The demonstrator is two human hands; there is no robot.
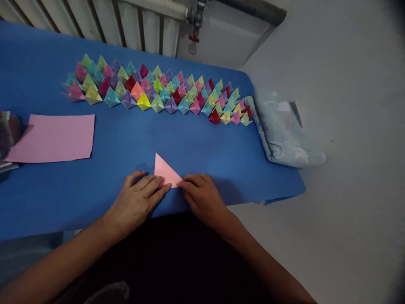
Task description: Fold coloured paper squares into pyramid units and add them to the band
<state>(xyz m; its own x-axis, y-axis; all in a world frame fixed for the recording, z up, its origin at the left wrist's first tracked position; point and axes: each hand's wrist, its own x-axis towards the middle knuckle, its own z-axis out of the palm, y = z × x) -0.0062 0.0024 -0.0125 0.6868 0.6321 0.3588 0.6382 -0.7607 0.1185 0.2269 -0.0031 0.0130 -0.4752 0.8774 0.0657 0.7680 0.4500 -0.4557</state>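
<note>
A pink paper triangle point(165, 171) lies near the front edge of the blue table point(133, 131), one point directed away from me. My left hand point(137, 198) rests over its lower left part, fingers spread and pressing the paper flat. At the triangle's right corner, my right hand point(202, 196) pinches the paper between thumb and fingers. Beyond them stand rows of small folded paper pieces point(144, 101) in many colours.
A larger pink sheet point(63, 137) lies at the left, beside a partly visible shiny item point(8, 135). A folded grey-blue cloth point(281, 131) sits at the table's right end. Behind the table are a radiator point(133, 29) and a pipe valve point(196, 21).
</note>
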